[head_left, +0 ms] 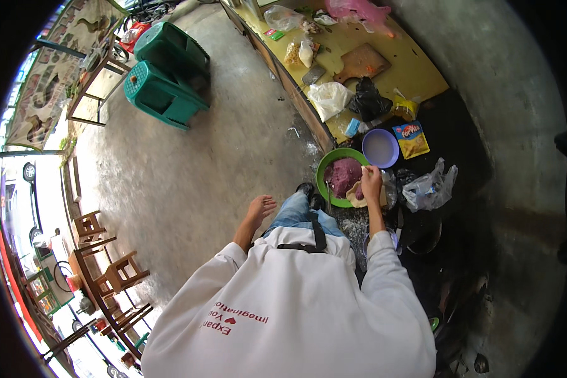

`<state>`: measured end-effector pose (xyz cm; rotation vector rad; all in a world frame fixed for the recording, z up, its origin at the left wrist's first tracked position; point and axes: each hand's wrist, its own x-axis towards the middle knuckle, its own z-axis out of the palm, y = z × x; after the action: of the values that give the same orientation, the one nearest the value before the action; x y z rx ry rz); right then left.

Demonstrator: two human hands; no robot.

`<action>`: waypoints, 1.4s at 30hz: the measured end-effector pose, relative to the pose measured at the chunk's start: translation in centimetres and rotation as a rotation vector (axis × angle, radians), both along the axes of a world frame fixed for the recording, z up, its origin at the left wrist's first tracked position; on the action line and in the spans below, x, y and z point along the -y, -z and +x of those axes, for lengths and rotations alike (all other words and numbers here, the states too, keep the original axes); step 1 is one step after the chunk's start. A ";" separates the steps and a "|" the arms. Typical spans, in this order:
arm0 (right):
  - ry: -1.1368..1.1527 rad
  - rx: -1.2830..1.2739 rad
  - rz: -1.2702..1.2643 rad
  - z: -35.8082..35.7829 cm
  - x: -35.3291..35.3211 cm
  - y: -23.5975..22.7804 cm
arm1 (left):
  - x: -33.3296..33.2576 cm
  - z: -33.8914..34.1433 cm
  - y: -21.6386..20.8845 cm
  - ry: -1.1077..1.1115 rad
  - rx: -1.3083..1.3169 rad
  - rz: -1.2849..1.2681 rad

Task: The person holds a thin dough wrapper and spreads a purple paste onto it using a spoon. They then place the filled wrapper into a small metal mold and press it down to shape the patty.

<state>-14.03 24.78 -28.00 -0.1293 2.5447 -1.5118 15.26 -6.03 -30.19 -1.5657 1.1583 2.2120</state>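
Observation:
My right hand (372, 181) is over the right side of a green bowl (321, 178), fingers pinched together. A small pale bit shows at its fingertips, too small to name. In the bowl lies a large lump of purple mash (343, 176). Beside it, under my right hand, is a flat pale piece of dough (354, 196) with some purple on it, partly hidden by the hand. My left hand (261, 206) is held out to the left over the floor, away from the bowl, with fingers stretched and nothing in it.
Touching the green bowl is a purple bowl (380, 148) of cloudy liquid. A yellow-blue packet (411, 140) and a clear plastic bag (431, 188) lie to the right. Ahead, a yellow tabletop (416, 69) bears a wooden cutting board (358, 64), a white bag (329, 99) and a black bag (367, 101).

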 end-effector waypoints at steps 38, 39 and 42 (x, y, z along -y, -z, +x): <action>0.344 0.683 -0.582 12.4 -5.1 -8.9 | 17.2 -38.1 4.8 0.442 -0.441 -0.410; 0.326 0.676 -0.529 11.8 -5.3 -8.9 | 17.0 -36.2 4.3 0.402 -0.502 -0.358; 0.323 0.665 -0.463 10.6 -5.5 -8.6 | 15.7 -29.4 1.8 0.416 -0.533 -0.310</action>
<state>-3.44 30.29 -19.39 0.6423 1.7253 -1.8365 -14.10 -21.72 -31.95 -0.7060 1.8467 2.2839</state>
